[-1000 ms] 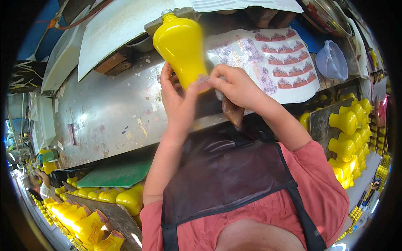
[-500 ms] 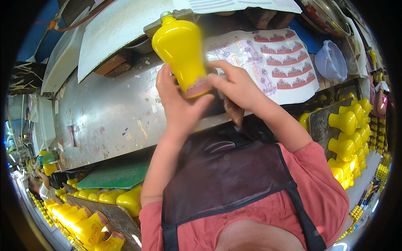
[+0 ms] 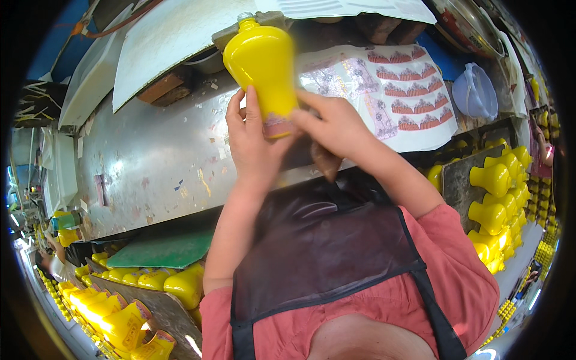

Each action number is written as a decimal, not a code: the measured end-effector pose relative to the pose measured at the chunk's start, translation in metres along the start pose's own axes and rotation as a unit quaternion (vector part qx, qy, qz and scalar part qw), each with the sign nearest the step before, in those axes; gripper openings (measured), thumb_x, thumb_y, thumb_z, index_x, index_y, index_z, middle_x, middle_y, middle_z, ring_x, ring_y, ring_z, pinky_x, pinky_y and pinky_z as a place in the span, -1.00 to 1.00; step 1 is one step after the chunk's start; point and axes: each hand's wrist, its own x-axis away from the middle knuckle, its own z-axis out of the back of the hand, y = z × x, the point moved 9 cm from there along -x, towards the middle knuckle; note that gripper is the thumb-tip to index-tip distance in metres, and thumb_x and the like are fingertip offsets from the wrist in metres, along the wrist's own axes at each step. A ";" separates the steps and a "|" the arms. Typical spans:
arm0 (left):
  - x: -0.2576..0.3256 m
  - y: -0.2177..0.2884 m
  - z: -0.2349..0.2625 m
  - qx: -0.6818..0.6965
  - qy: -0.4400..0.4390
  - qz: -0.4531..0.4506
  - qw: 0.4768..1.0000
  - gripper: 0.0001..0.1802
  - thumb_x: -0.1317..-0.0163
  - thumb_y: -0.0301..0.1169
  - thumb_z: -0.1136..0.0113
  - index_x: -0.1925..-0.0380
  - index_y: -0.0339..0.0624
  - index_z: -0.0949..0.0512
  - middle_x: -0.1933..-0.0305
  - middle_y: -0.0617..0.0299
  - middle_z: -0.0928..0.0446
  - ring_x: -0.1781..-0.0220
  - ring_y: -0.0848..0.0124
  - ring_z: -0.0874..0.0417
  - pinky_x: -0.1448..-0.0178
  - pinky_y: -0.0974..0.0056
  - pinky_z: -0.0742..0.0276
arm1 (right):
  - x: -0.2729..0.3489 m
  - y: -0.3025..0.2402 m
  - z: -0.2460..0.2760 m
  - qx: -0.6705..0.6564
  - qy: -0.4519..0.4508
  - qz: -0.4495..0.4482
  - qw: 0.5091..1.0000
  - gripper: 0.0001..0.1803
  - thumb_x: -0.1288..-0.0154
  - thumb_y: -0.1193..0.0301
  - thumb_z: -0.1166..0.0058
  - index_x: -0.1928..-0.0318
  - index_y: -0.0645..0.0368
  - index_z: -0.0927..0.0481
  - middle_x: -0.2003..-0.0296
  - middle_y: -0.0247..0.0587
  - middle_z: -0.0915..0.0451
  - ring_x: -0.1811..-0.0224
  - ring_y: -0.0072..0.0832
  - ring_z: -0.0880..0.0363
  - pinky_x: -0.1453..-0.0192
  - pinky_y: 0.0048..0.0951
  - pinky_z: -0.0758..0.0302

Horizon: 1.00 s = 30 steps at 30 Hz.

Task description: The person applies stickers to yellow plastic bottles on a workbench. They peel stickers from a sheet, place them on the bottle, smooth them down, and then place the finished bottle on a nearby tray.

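A glossy yellow vase-shaped bottle (image 3: 261,60) lies tilted, its clear neck away from me against a grey block (image 3: 223,37). Round its base runs a pink patterned band (image 3: 276,124). My left hand (image 3: 255,135) grips the base from the left, fingers along its side. On the other side, my right hand (image 3: 336,123) presses its fingertips against the band. A brown flat piece (image 3: 326,161) sticks out below the right hand, held in its palm; what kind it is I cannot tell. The right fingertips are slightly blurred.
Beside the bottle lies a sheet of pink patterned decals (image 3: 414,90) on the metal table (image 3: 144,174). A lavender bucket (image 3: 474,90) stands at the right. Racks of yellow bottles (image 3: 495,180) flank me on both sides. A green board (image 3: 159,249) lies at lower left.
The bottle has shifted slightly right and turned a little in my hands. My left fingers have moved up along its side, and the brown piece has swung slightly left.
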 end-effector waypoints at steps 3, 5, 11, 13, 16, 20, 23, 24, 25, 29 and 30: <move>0.004 -0.009 -0.001 0.054 -0.058 0.014 0.997 0.12 -0.12 -0.33 -0.51 -0.60 -0.27 -0.04 -0.46 -0.10 -0.27 -0.32 0.10 -0.47 -0.36 0.14 -0.46 | -0.001 0.011 0.000 -0.089 -0.052 -0.035 0.994 -0.38 -0.45 0.23 -0.02 -0.45 0.16 -0.41 0.19 0.08 -0.73 0.22 -0.26 -0.72 0.01 -0.29 -0.62; 0.007 -0.019 -0.003 0.140 -0.080 0.058 0.985 0.02 -0.28 -0.29 -0.35 -0.61 -0.28 0.01 -0.50 -0.08 -0.24 -0.32 0.13 -0.46 -0.39 0.15 -0.43 | 0.001 0.023 -0.001 -0.114 -0.060 -0.082 0.988 -0.35 -0.47 0.22 -0.02 -0.49 0.15 -0.35 0.18 0.07 -0.73 0.21 -0.34 -0.70 0.00 -0.35 -0.61; 0.000 -0.038 -0.015 0.205 -0.077 0.130 0.967 -0.24 -0.49 -0.23 0.08 -0.57 -0.40 -0.05 -0.44 -0.10 -0.31 -0.42 0.05 -0.43 -0.49 0.12 -0.30 | -0.001 0.005 -0.006 0.040 -0.017 0.003 0.999 -0.30 -0.37 -0.04 -0.15 -0.36 0.13 -0.49 0.17 0.22 -0.72 0.10 0.12 -0.70 -0.01 -0.07 -0.59; -0.002 -0.038 -0.016 0.207 -0.060 0.128 0.968 -0.25 -0.49 -0.19 0.08 -0.56 -0.39 -0.10 -0.44 -0.12 -0.33 -0.46 0.04 -0.39 -0.53 0.12 -0.25 | -0.003 0.000 -0.007 0.061 -0.011 0.002 0.998 -0.34 -0.36 -0.03 -0.15 -0.30 0.13 -0.54 0.23 0.21 -0.71 0.14 0.11 -0.70 0.03 -0.06 -0.58; -0.002 -0.039 -0.016 0.209 -0.050 0.130 0.968 -0.24 -0.49 -0.18 0.06 -0.56 -0.38 -0.09 -0.45 -0.14 -0.32 -0.48 0.02 -0.37 -0.53 0.11 -0.24 | -0.003 -0.006 -0.005 0.077 0.010 -0.003 0.997 -0.38 -0.36 -0.04 -0.14 -0.20 0.17 -0.60 0.29 0.18 -0.71 0.19 0.11 -0.69 0.08 -0.04 -0.57; 0.002 -0.038 -0.019 0.218 -0.047 0.145 0.964 -0.23 -0.47 -0.18 0.05 -0.56 -0.38 -0.10 -0.45 -0.14 -0.31 -0.48 0.01 -0.36 -0.53 0.11 -0.24 | -0.001 -0.009 -0.005 0.098 0.041 -0.003 0.994 -0.37 -0.36 -0.04 -0.13 -0.21 0.19 -0.60 0.36 0.14 -0.69 0.29 0.01 -0.69 0.14 -0.11 -0.57; 0.001 -0.037 -0.017 0.212 -0.040 0.139 0.966 -0.24 -0.47 -0.20 0.04 -0.56 -0.37 -0.10 -0.45 -0.14 -0.31 -0.46 0.01 -0.38 -0.52 0.10 -0.25 | -0.001 -0.005 -0.008 0.107 0.046 -0.007 0.993 -0.35 -0.37 -0.02 -0.11 -0.28 0.16 -0.57 0.38 0.11 -0.68 0.36 -0.10 -0.69 0.16 -0.21 -0.58; 0.001 -0.038 -0.017 0.210 -0.044 0.147 0.966 -0.24 -0.46 -0.21 0.04 -0.56 -0.37 -0.11 -0.44 -0.13 -0.31 -0.46 0.01 -0.39 -0.52 0.10 -0.25 | -0.002 0.000 -0.009 0.103 0.038 -0.017 0.994 -0.37 -0.39 -0.02 -0.09 -0.26 0.18 -0.57 0.33 0.13 -0.70 0.28 -0.04 -0.71 0.13 -0.15 -0.58; 0.001 -0.036 -0.014 0.215 -0.039 0.138 0.966 -0.25 -0.46 -0.23 0.04 -0.56 -0.36 -0.11 -0.44 -0.13 -0.31 -0.46 0.01 -0.39 -0.52 0.10 -0.25 | -0.002 0.001 -0.010 0.091 0.029 -0.009 0.995 -0.38 -0.41 -0.02 -0.07 -0.24 0.19 -0.57 0.28 0.14 -0.72 0.20 0.03 -0.72 0.09 -0.08 -0.58; 0.003 -0.035 -0.009 0.227 -0.053 0.132 0.963 -0.32 -0.55 -0.27 0.10 -0.58 -0.30 -0.09 -0.44 -0.06 -0.29 -0.46 0.13 -0.35 -0.54 0.17 -0.20 | -0.008 0.008 -0.010 -0.056 -0.015 0.023 0.998 -0.41 -0.46 0.06 -0.03 -0.34 0.13 -0.50 0.16 0.15 -0.72 0.11 -0.04 -0.74 -0.02 -0.17 -0.58; 0.004 -0.034 -0.009 0.228 -0.060 0.126 0.964 -0.34 -0.59 -0.29 0.14 -0.60 -0.28 -0.06 -0.45 -0.03 -0.29 -0.46 0.19 -0.34 -0.55 0.20 -0.17 | -0.009 0.010 -0.010 -0.049 -0.023 0.031 0.998 -0.41 -0.46 0.08 -0.03 -0.36 0.11 -0.48 0.13 0.15 -0.72 0.08 -0.05 -0.73 -0.05 -0.19 -0.58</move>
